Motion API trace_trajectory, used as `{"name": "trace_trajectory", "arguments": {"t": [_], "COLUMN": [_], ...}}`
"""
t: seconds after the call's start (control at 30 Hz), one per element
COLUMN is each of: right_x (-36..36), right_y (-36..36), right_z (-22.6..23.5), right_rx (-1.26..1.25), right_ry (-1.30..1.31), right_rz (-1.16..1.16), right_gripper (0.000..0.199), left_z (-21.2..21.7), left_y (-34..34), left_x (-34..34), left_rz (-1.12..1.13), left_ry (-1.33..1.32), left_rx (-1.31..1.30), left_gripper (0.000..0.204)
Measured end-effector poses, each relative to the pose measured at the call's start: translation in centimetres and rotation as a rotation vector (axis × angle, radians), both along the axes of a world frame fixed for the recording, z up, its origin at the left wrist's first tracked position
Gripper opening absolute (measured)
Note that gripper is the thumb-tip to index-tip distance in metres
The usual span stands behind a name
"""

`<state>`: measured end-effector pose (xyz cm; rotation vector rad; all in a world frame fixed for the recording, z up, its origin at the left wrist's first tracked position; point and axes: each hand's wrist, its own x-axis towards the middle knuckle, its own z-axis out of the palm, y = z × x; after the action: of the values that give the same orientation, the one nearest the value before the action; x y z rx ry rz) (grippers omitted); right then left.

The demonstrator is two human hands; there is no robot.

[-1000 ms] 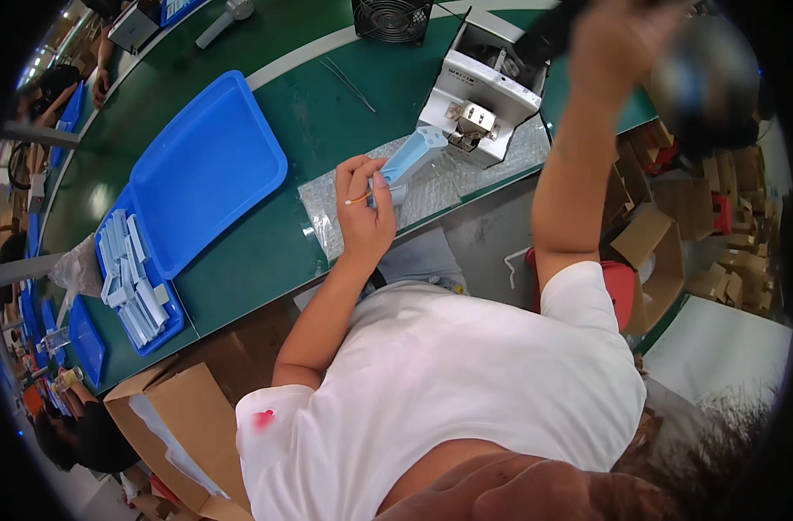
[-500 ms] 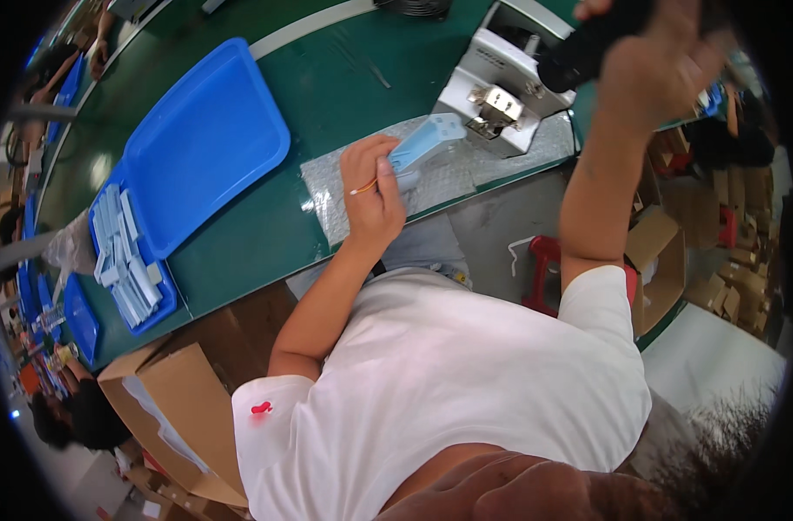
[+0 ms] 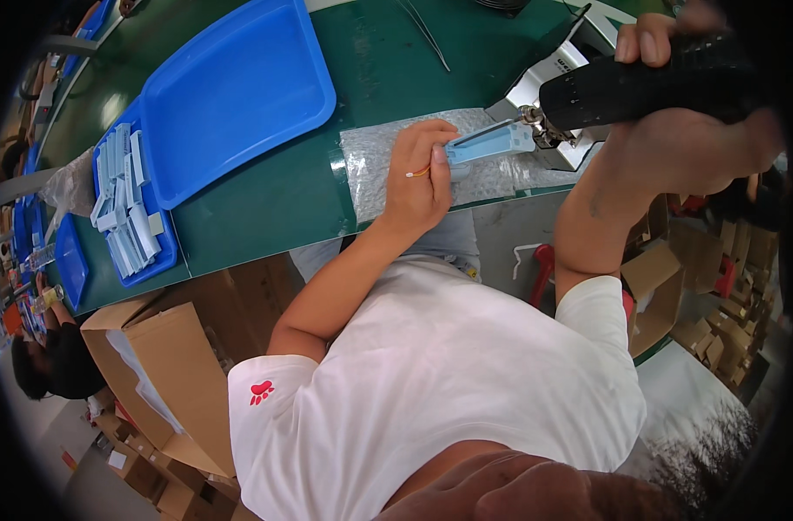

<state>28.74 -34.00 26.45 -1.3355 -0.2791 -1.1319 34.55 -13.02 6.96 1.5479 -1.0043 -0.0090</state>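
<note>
My left hand [image 3: 418, 178] is closed around a light blue plastic housing [image 3: 498, 142], held above a bubble-wrap sheet [image 3: 370, 156]. A thin orange-and-white wire [image 3: 418, 173] crosses its fingers. My right hand [image 3: 696, 148] grips a black electric screwdriver [image 3: 640, 85] lying nearly sideways. Its thin metal bit points left, over the open side of the housing; whether the tip touches a screw cannot be seen. Just behind the screwdriver stands a white-and-black metal machine [image 3: 601, 30], partly hidden by it.
A large blue tray [image 3: 231, 95] lies left on the green table [image 3: 275, 208]. Under its edge, a smaller blue tray [image 3: 166, 234] holds several light blue plastic parts [image 3: 123, 191]. Tweezers [image 3: 427, 35] lie at the far side. Cardboard boxes [image 3: 184, 373] stand below the table edge.
The screwdriver has come down and left, from above the machine to the housing. My view has shifted, and the housing now sits right in front of the bit.
</note>
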Motion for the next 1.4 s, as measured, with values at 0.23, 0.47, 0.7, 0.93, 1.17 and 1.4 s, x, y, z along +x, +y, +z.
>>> {"name": "trace_trajectory", "arguments": {"t": [0.23, 0.47, 0.7, 0.93, 1.17, 1.4], "right_x": [0.2, -0.4, -1.6, 1.0, -1.6, 0.4], "right_y": [-0.1, 0.4, 1.2, 2.6, 1.7, 0.8], "right_z": [-0.2, 0.1, -1.2, -0.9, 3.6, 2.1], "right_rx": [-0.016, -0.007, 0.071, -0.089, -0.105, -0.378], "right_ry": [0.039, 0.074, 0.003, -0.217, -0.098, -0.083], "right_rz": [0.053, 0.060, 0.119, -0.165, -0.534, -0.737], "right_gripper": [0.071, 0.080, 0.082, 0.058, 0.037, 0.032], "left_z": [0.0, -0.1, -0.3, 0.4, 1.2, 0.7], "left_y": [-0.1, 0.0, -0.1, 0.0, 0.1, 0.0], "left_x": [0.2, 0.2, -0.1, 0.0, 0.8, 0.8], "left_rz": [-0.004, 0.014, 0.005, 0.046, 0.134, 0.123], "left_ry": [0.001, -0.062, -0.041, -0.043, -0.107, -0.111], "left_rx": [-0.016, 0.000, -0.046, 0.003, 0.042, 0.059], "left_gripper": [0.023, 0.021, 0.020, 0.019, 0.020, 0.020]}}
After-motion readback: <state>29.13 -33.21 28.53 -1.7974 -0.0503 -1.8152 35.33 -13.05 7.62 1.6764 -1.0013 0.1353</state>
